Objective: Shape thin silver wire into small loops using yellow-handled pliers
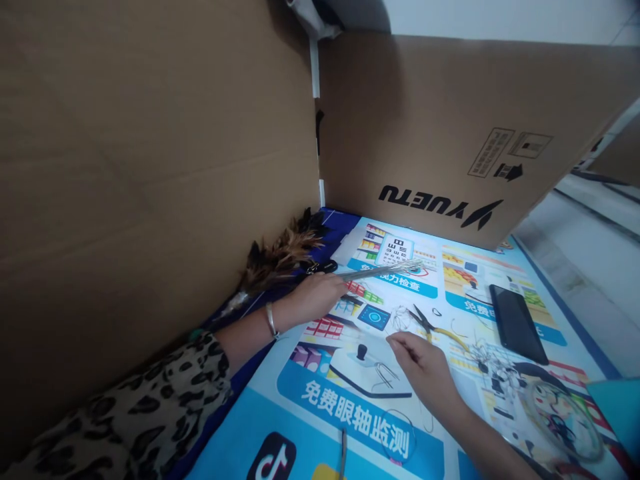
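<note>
My left hand (317, 295) is closed round a bundle of thin metal wires (385, 269) that points right across the printed poster. A bangle sits on that wrist, and the sleeve is leopard-patterned. My right hand (423, 363) hovers over the poster with thumb and forefinger pinched near a fine wire; what it holds is too small to make out. Yellow-handled pliers (440, 327) lie just beyond its fingertips. A bent wire clip (383, 379) lies to its left.
A feather duster (280, 257) rests against the left cardboard wall (150, 167). A black phone (517, 322) lies at the right. Tangled wires (493, 367) and a clear round dish (563, 417) sit at lower right. A cardboard box (450, 127) stands behind.
</note>
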### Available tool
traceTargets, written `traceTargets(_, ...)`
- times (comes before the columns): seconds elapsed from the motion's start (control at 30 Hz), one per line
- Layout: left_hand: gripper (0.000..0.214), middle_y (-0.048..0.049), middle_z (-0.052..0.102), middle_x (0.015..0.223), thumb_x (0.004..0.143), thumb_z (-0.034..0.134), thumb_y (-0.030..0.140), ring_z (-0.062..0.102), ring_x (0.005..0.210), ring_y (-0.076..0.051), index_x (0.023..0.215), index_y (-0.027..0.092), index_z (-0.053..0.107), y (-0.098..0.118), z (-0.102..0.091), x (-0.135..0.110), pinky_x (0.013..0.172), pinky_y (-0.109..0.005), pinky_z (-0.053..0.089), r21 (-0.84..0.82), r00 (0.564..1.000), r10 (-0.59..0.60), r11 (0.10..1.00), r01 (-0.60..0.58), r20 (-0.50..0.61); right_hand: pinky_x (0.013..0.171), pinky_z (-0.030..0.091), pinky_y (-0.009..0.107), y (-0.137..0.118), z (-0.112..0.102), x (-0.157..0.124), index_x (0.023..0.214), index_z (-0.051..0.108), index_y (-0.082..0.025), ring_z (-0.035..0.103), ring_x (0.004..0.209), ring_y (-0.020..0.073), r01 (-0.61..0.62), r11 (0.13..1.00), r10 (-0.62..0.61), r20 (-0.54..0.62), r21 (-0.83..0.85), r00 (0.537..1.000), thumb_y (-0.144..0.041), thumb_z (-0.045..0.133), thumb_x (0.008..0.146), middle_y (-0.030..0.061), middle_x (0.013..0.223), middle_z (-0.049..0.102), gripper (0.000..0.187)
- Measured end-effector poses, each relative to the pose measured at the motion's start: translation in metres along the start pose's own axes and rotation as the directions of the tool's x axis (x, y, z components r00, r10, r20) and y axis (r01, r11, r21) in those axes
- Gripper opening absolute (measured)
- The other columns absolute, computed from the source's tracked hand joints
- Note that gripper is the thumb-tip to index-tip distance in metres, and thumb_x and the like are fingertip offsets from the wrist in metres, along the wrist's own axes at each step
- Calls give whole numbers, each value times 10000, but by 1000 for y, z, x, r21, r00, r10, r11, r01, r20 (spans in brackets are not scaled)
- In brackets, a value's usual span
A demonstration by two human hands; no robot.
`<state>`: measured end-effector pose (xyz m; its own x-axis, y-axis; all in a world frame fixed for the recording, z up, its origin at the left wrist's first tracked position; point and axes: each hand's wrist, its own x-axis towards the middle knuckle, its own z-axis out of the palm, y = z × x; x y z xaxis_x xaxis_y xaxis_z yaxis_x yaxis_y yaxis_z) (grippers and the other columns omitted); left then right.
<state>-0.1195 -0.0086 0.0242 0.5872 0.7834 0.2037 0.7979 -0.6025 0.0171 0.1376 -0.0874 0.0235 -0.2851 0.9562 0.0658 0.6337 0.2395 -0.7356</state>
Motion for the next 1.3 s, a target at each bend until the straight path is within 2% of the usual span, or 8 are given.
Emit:
traceTargets(0.23,189,-72,632,852,817,442,181,558,817,-188,837,169,630,-6,6,2,777,-306,408,18,998,-39,999,38,39,566,406,228,0,1,0,861,638,-220,569,650,136,5,1000,-5,18,22,1000,-360,425,875,-1,755,649,256)
traceTargets(0.57,138,-77,621,785,771,465,213,553,734,-190,760,166,595,-10,18,6,699,-284,403,-137,993,-119,984,118,2,590,420,237,1,3,1,864,643,-218,577,672,144,16,1000,-16,4,15,1000,-346,430,871,5,770,654,249)
traceTargets(0.7,115,-65,610,804,791,458,238,554,730,-185,803,178,556,-15,14,4,675,-273,389,-218,978,-209,954,205,3,586,411,235,0,2,0,846,632,-219,570,660,140,6,1000,-7,26,24,1000,-354,429,875,-1,750,648,246)
traceTargets(0.8,115,-35,589,740,821,430,252,550,667,-169,860,184,514,-20,10,5,624,-260,378,-344,950,-312,892,292,-2,588,409,235,-1,1,0,850,627,-219,569,665,140,1,999,-2,35,35,999,-362,427,878,0,753,647,248)
traceTargets(0.9,130,-11,579,707,845,380,230,547,637,-146,911,171,474,-24,11,9,622,-253,393,-592,922,-386,750,294,-31,593,410,234,-1,1,0,842,632,-218,572,672,141,15,999,-16,37,34,999,-355,429,876,1,759,649,247)
traceTargets(1.03,196,11,583,715,850,378,242,547,648,-117,1004,157,465,-25,11,13,671,-254,422,-885,880,-474,422,197,-30,580,413,234,0,1,0,840,637,-215,573,653,139,21,1000,-22,32,23,999,-354,417,877,2,750,651,263)
traceTargets(1.23,196,-22,571,753,815,507,263,554,680,-108,949,122,535,-9,11,11,684,-256,431,-987,886,-436,-94,129,158,594,430,241,-2,0,1,855,641,-223,585,678,145,33,999,-32,49,-16,998,-364,404,876,7,780,656,277)
traceTargets(1.3,205,-33,574,762,808,543,268,565,704,-117,947,119,543,2,12,9,703,-271,440,-966,905,-369,-220,136,211,615,435,243,-3,-2,2,868,641,-227,588,704,147,62,997,-59,57,-49,997,-349,390,881,10,799,655,279)
